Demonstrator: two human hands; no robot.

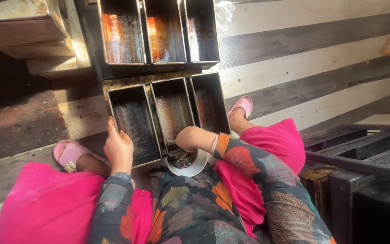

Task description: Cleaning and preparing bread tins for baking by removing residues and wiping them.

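A dark, greasy three-compartment loaf tin (134,117) lies on the striped floor between my feet. My left hand (118,147) rests on the near edge of its left compartment, thumb raised along the rim. My right hand (189,138) is bent down over the near end of the middle compartment, fingers reaching into a small round metal bowl (194,167) of dark stuff below it. What the right fingers hold is hidden. I sit with pink trousers and pink slippers (66,153).
A second three-compartment tin (159,36) with orange oily sheen lies just beyond the first. More dark tins (362,171) are stacked at the right. Worn wooden blocks (19,27) sit at the upper left. My other slipper (242,105) is right of the tin.
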